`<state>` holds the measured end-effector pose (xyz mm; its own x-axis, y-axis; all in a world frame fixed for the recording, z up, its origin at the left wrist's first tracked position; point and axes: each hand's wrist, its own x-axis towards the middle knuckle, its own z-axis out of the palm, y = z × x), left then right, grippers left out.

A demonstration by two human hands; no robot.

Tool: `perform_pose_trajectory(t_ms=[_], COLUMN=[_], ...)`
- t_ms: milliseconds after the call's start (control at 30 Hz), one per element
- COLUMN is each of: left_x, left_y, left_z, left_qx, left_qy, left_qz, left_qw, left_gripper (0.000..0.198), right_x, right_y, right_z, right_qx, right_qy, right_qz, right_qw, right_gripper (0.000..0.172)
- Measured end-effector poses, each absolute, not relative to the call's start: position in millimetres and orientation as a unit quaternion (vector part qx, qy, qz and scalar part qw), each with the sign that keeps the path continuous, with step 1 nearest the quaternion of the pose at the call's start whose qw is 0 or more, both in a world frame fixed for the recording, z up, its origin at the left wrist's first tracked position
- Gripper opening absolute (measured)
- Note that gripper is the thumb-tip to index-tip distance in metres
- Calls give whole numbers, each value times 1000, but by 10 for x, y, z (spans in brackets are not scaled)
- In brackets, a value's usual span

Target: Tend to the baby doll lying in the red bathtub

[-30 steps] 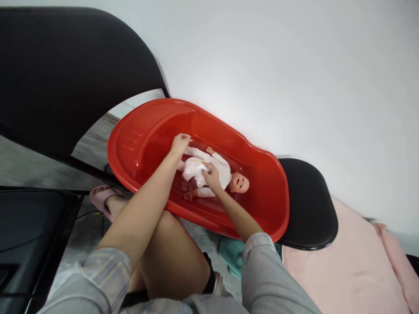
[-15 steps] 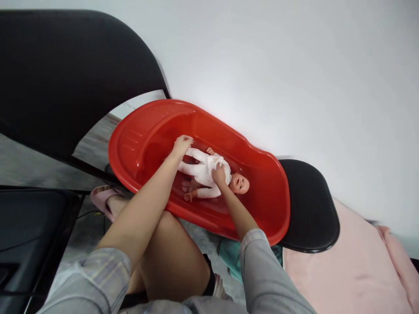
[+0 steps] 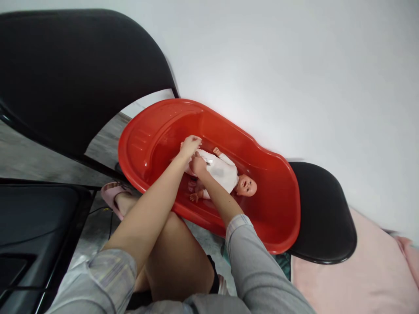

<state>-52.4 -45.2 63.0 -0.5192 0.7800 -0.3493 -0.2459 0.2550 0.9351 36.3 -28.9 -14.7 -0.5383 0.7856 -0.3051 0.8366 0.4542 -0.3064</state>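
Note:
A baby doll in white clothes lies on its back inside a red plastic baby tub. Its head points right, with both arms out to the sides. My left hand bends over the doll's lower legs, fingers curled together; what they grip is hidden beneath them. Close beside it, my right hand is closed at the doll's hip or thigh, against the white clothing. A small whitish tag-like patch shows by my right fingers. My wrists and the right hand hide most of the doll's legs.
A black chair back stands at upper left. The tub's right end rests by a black seat. Pink bedding lies at lower right, a glossy black surface at lower left. A white wall runs behind.
My right hand has moved left from the doll's chest down to its hips, close to my left hand. The clothing lies flatter over the chest. The view has shifted slightly.

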Motion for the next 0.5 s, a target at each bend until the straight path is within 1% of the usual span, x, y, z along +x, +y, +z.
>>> perform_pose_trajectory(t_ms=[100, 233, 333, 400, 500], left_x=[-494, -480, -487, -489, -485], left_y=[-500, -537, -537, -537, -550], left_z=[707, 751, 728, 709, 710], left_qx=[188, 185, 194, 195, 204], left_qy=[648, 647, 642, 634, 629], left_qz=[578, 577, 581, 584, 584], left_qw=[458, 463, 461, 468, 471], left_gripper=[11, 11, 9, 7, 5], right_x=[495, 919, 1366, 1675, 2074], right_y=[-390, -428, -426, -429, -466], right_z=[-92, 62, 248, 383, 521], right_qx=[438, 439, 465, 497, 549], right_qy=[863, 850, 835, 831, 823], right_qz=[-249, -285, -274, -231, -147], right_qw=[40, -54, -106, -98, -23], right_gripper=[52, 57, 60, 60, 63])
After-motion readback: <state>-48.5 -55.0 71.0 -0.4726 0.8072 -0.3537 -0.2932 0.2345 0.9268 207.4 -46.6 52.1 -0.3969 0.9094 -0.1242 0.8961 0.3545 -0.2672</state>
